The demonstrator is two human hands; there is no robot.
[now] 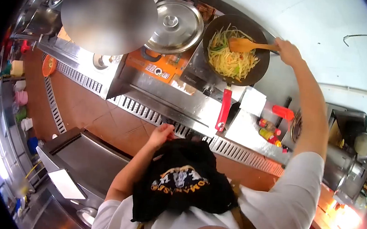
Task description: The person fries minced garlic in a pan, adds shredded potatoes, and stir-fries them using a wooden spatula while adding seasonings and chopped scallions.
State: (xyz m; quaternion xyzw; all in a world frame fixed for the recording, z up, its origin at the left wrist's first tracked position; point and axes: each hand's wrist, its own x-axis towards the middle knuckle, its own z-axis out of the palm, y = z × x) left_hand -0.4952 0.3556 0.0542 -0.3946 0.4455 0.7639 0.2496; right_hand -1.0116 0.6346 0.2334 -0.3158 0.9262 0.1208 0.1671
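Observation:
Up at the wok, my right hand (288, 51) is closed around the handle of a wooden spatula (242, 45). Its flat end rests on pale yellow strips mixed with green pieces (230, 61), either shredded potato or noodles. The dark wok (259, 71) sits on a stove, and its red handle (224, 107) points toward me, with neither hand on it. Low in front of my body, my left hand (162, 134) has its fingers curled, beside the black apron (181, 187). Whatever those fingers hold, if anything, is hidden.
Left of the wok stands a lidded steel pot (173, 27). On the right-hand counter are a white paper stack (253, 101), sauce bottles (270, 132) and a red-handled tool (282, 112). Behind me is a steel worktop (91, 158). A floor drain grate (137, 110) runs below the counter.

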